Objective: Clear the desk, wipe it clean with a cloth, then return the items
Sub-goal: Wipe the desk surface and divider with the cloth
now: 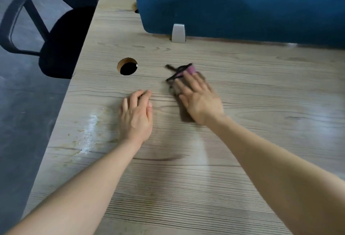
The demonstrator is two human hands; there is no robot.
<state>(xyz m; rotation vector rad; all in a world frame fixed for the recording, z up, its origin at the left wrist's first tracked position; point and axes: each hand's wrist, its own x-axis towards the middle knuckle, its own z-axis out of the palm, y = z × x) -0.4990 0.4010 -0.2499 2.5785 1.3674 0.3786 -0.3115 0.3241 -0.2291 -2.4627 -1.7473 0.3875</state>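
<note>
**Q.** Desk (242,178), wiping stage: what could go wrong from here, taken from the largest feature down?

**A.** The desk itself first; its left edge runs diagonally from lower left up to the far corner, with floor below and a black chair (61,42) just beyond it; I judge that a long stroke that way could sweep grit over the edge. Next, the blue partition (242,4) closes the far side; its grey bracket (178,33) stands on the surface, and a hard forward push could catch the cloth there. Next, the pale dusty smear (89,133) near the left edge is not yet wiped; it may be missed, as my left arm lies close beside it. Last, the round cable hole (127,66); the cloth's loose dark corner points towards it and could snag or push crumbs in.

**Q.** State of the hands, and position of the cloth?

**A.** My right hand (199,98) lies flat with fingers spread, pressing the cloth (184,72) on the desk, right of the hole; blur suggests motion. My left hand (136,115) rests on the wood, fingers loosely bent, holding nothing; the two hands are apart.

**Q.** Open room?

**A.** To the right and towards me no object shows on the wood; room is tightest at the partition.
</note>
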